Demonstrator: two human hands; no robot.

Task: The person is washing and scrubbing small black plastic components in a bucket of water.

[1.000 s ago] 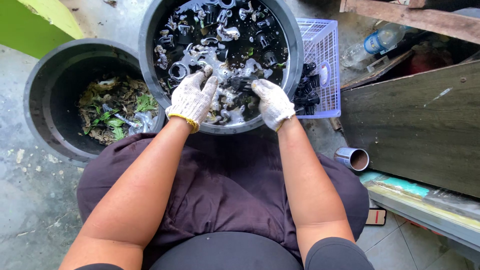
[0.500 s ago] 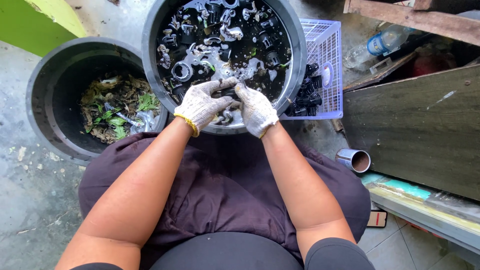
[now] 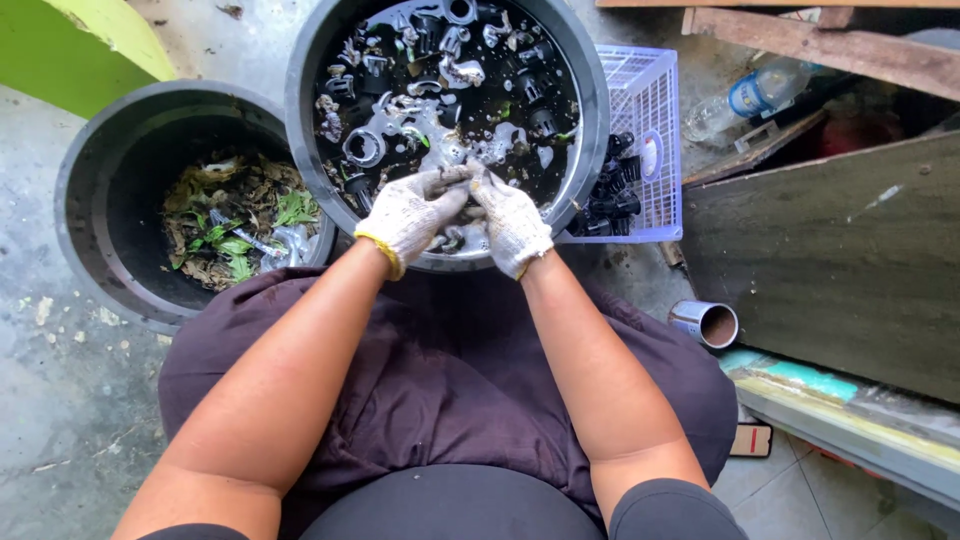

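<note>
We are sitting over a big black tub (image 3: 590,130) of dark water where small black plastic cups (image 3: 540,122) and bits of leaf are floating, and both our gloved hands are working together at its near edge. Our left hand (image 3: 412,214) is curling inward with its fingers bent against the right hand (image 3: 510,220), which is cupping toward it; the two are touching just above the water. Something small and dark seems to be pinched between them, probably one of the cups, but the gloves are hiding it, so we cannot tell exactly what either hand is closed on or how tightly.

We are judging this to be the rubbing or cleaning step: one piece lifted from the tub and being scrubbed between the palms. To the left, a second black tub (image 3: 75,200) is holding dead leaves and scraps, and to the right a pale lilac basket (image 3: 655,100) is keeping a cluster of black cups at its near end. The next move is calling for a firm pinch on the wet, slippery piece and a careful carry sideways without dropping it back.
</note>
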